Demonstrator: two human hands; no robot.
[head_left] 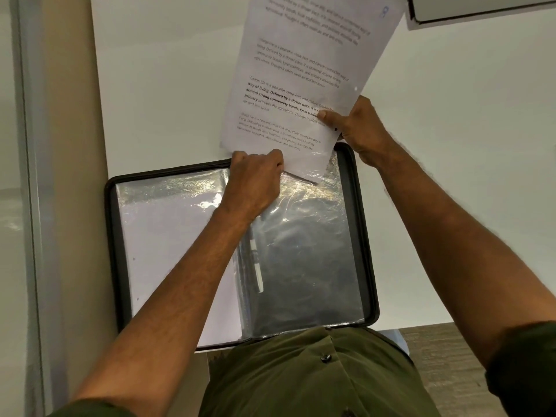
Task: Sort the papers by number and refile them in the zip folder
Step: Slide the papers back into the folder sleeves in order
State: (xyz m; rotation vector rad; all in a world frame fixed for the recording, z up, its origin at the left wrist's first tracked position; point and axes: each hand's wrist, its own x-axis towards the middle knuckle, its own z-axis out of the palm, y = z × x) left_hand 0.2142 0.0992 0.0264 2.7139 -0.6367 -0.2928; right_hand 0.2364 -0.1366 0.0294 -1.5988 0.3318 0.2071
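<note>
Gripping the printed paper [301, 85] at its right edge, the right hand [358, 130] holds it above the open zip folder [368, 236] on the white bench [168, 85]. Left hand [255, 182] pinches the sheet's bottom edge at the top of a clear sleeve [304, 251].

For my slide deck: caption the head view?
Both hands hold a printed sheet over an open zip folder.
</note>
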